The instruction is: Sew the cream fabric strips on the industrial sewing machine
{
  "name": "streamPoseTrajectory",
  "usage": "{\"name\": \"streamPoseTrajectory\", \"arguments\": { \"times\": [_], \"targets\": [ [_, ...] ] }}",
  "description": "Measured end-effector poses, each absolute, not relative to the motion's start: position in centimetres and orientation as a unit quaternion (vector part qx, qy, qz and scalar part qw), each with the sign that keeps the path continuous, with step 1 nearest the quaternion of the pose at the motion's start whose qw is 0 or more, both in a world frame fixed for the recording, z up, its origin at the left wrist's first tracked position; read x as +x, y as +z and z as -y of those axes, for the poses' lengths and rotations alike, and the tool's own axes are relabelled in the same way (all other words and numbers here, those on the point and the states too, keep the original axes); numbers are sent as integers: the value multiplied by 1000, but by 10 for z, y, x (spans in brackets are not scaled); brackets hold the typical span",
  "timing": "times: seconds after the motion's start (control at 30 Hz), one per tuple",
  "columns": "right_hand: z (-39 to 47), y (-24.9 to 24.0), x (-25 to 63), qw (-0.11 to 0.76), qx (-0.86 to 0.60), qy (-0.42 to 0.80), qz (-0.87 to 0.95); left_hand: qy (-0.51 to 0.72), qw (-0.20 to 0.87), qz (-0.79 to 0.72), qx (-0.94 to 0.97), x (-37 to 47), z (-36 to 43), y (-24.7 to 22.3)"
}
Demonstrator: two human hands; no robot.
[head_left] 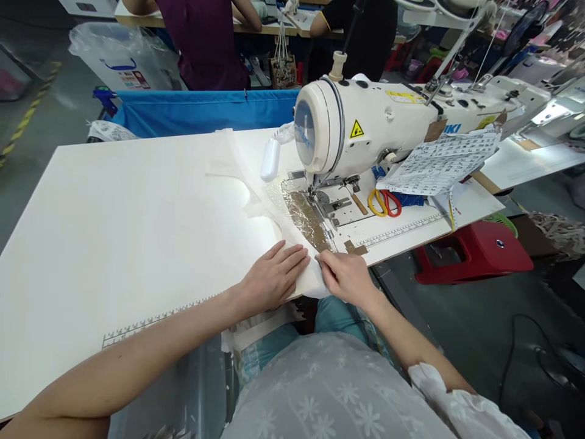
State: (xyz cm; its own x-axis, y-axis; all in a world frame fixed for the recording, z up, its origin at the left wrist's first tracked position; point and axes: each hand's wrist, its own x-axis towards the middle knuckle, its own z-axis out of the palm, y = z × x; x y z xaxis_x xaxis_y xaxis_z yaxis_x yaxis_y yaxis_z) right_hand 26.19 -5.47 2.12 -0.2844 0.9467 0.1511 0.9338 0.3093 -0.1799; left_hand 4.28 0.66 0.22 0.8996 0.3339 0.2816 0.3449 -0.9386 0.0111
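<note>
A thin white piece of fabric (269,210) stretches across the white table, from near the back edge to the front edge beside the sewing machine (361,122). My left hand (276,274) lies flat on its near end, fingers stretched out and pressing it down. At the front edge, my right hand (346,275) is closed in a pinch on the fabric's right edge. A small dark tip shows by its fingers, too little to identify. Just beyond the hands is the taped plate (307,216) below the needle, and the fabric runs along its left side.
Red and yellow-handled scissors (385,203) lie right of the needle, near a wooden-handled tool (359,202). A handwritten sheet (441,161) hangs on the machine. A red stool (475,253) stands to the right. A blue cloth trough (205,110) borders the table's back; co-workers sit beyond.
</note>
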Motion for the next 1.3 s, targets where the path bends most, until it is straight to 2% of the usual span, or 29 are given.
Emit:
{"name": "streamPoseTrajectory", "arguments": {
  "times": [0.2, 0.43, 0.7, 1.07, 1.3],
  "targets": [
    [74, 30, 282, 110, -589, 47, 799, -143, 15, 168, -975, 41, -9, 4],
    [46, 22, 258, 95, -597, 44, 796, -183, 18, 182, -966, 41, -16, 9],
    [40, 16, 254, 166, -606, 62, 776, -172, 27, 176, -969, 40, -8, 0],
    [36, 20, 247, 110, -596, 49, 794, -182, 34, 177, -967, 41, -8, 2],
    [60, 30, 273, 83, -570, 55, 816, -168, 39, 179, -969, 39, -9, 5]
  ]
}}
